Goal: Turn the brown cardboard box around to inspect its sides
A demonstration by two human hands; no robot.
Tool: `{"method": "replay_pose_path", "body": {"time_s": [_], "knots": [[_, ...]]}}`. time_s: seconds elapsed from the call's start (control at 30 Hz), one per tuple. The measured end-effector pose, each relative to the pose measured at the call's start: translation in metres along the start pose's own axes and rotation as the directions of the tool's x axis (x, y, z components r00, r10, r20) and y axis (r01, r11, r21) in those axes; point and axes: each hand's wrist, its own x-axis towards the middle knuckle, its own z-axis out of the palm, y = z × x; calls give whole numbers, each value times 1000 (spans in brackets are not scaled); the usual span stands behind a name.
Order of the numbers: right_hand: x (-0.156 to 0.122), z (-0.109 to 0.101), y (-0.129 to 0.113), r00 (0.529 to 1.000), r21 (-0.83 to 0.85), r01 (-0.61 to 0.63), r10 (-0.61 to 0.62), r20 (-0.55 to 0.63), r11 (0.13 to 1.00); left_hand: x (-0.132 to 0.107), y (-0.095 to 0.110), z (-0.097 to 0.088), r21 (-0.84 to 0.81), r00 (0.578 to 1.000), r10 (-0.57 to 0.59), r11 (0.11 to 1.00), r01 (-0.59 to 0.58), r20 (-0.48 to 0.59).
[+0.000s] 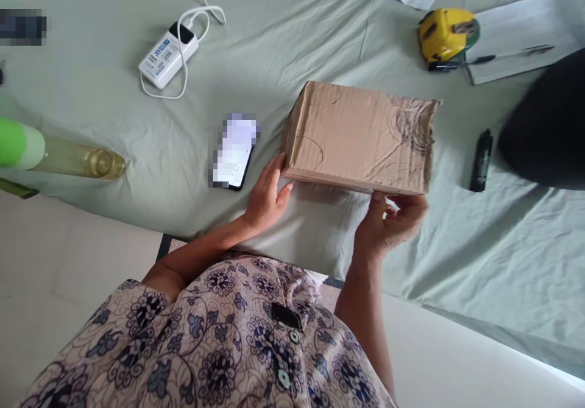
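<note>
Cardboard box between phone and marker, over green sheet.
Near edge is gripped at its right by the right hand; left end is touched by the left hand, loosely open.

Person in front of me, both hands on a cardboard box, top scribbled dark at right end. Left hand at near left corner, right hand gripping near edge, toward the right. Lit phone just left. White device with cable, far left. Yellow tape measure far right, beside paper. Black marker right of box. All on pale green cloth.
</note>
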Motion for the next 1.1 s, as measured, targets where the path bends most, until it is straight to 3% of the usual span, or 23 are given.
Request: {"method": "replay_pose_path", "body": {"time_s": [0.1, 0.23, 0.47, 0.77, 0.9, 1.1], "knots": [[-1, 0, 15, 995, -84, -2, 10, 97, 996, -1, -1, -1, 7, 1000, 19, 1000, -19, 4], [-4, 1, 25, 994, -175, 50, -32, 104, 983, -3, -4, 1, 31, 999, 31, 999, -31, -11], [-5, -2, 21, 993, -187, 58, -36, 117, 981, -3, -5, 6, 54, 998, 45, 998, -42, -39], [-6, -5, 22, 993, -160, 46, -27, 117, 986, -2, 0, 10, 198, 992, 94, 977, -76, -85], [-7, -5, 24, 993, -183, 30, -9, 114, 983, -3, 4, 10, 208, 995, 76, 976, -62, -58], [-8, -5, 27, 994, -165, 18, 1, 114, 986, -6, 9, 11, 218, 991, 94, 973, -70, -99]]}}
